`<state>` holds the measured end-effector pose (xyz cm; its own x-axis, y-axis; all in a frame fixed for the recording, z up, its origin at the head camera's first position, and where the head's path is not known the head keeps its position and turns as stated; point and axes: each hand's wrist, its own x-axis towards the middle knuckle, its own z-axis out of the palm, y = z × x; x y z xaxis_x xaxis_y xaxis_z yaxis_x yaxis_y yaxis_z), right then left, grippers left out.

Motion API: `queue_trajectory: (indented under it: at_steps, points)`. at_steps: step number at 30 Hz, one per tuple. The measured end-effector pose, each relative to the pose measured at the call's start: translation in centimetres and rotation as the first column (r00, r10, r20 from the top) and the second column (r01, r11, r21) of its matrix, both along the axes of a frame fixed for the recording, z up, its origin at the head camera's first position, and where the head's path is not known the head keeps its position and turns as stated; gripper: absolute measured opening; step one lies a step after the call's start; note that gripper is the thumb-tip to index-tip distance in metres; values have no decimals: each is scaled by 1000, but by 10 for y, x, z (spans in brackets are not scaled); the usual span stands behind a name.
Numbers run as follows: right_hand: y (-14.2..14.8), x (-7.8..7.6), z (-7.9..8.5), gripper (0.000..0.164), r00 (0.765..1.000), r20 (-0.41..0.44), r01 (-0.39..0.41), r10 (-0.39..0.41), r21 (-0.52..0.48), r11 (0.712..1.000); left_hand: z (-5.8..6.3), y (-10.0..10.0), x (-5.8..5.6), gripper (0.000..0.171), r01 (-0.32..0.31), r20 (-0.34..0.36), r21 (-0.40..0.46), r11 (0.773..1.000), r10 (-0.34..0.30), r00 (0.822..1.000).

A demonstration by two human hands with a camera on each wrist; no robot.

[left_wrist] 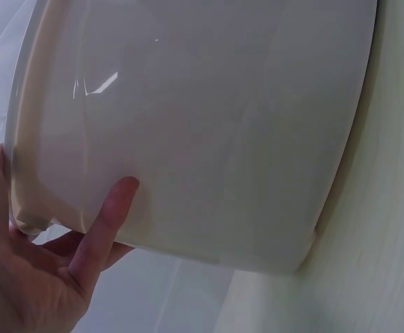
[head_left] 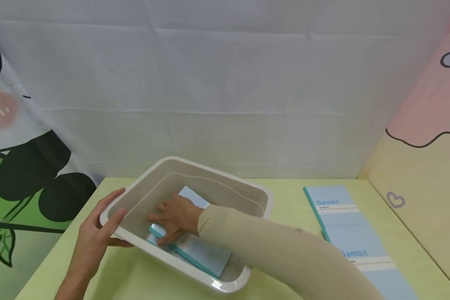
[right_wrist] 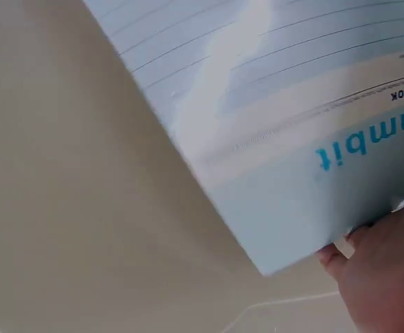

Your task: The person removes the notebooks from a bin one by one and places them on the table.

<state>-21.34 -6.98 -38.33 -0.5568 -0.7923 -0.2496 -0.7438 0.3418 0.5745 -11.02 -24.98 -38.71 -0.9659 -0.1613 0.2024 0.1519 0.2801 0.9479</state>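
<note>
A beige plastic basin [head_left: 210, 166] stands at an angle on the table, and my left hand [head_left: 93, 233] grips the rim at its left corner. Along the basin's outer wall [left_wrist: 209, 139] in the left wrist view, a finger of the left hand [left_wrist: 42, 277] lies extended. Inside the basin are light-blue notebooks [head_left: 210, 255] with teal spines, partly hidden by my right arm. My right hand [head_left: 178, 216] reaches over them with its fingers spread. In the right wrist view, fingertips of the right hand [right_wrist: 382, 270] meet the edge of a "Gambit" notebook [right_wrist: 278, 208].
More "Gambit" notebooks [head_left: 330, 202] lie overlapping on the pale yellow table [head_left: 285, 196], to the right of the basin. My right sleeve [head_left: 285, 250] crosses the basin's right rim. A white cloth [head_left: 225, 83] hangs behind, and a printed panel [head_left: 427, 200] borders the right side.
</note>
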Motion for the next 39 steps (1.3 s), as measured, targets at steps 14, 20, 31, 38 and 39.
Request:
queue_trajectory:
  at_steps: [14, 20, 31, 38, 39]
  points:
    - [0, -16, 31, 78, 999, -42, 11, -22, -245, 969, 1, -4, -3, 56, 64, 20, 47, 997, -65, 998]
    - [5, -21, 52, 77, 994, 97, 82, -47, -400, 913, 2, 0, -2, 50, 88, -7, 55, 995, -87, 996]
    - [36, -31, 105, 74, 977, 181, 201, -114, -590, 782, 2, 3, -3, 49, 22, -34, 108, 994, -18, 999]
    - [73, -40, 139, 72, 972, 174, 236, -161, -677, 697, 1, 3, -4, 50, -1, -42, 130, 992, 7, 999]
    - [78, -41, 143, 72, 971, 170, 239, -168, -688, 686, 1, 3, -4, 50, -2, -43, 129, 992, 8, 999]
